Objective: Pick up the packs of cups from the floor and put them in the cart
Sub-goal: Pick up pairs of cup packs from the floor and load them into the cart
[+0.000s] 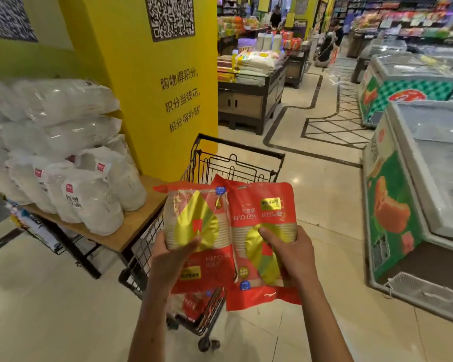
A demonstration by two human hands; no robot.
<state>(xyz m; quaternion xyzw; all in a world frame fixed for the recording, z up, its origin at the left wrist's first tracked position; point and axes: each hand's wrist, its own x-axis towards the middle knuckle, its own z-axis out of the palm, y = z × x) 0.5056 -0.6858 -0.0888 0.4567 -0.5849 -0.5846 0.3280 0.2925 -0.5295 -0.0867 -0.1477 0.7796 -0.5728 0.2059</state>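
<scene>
I hold two red and gold packs of paper cups side by side above the black wire cart (236, 163). My left hand (171, 253) grips the left pack (194, 218) from below, thumb on its front. My right hand (289, 253) grips the right pack (262, 212), thumb pressed on the gold patch. Both packs hover over the cart's basket. Another red pack (194, 305) lies inside the cart, seen through the wire near its near end.
A low wooden table (120, 236) stacked with white plastic-wrapped packs stands to the left, touching the cart. A yellow pillar (152, 87) rises behind. Chest freezers (416, 194) line the right side. Tiled floor runs ahead; people stand far down the aisle.
</scene>
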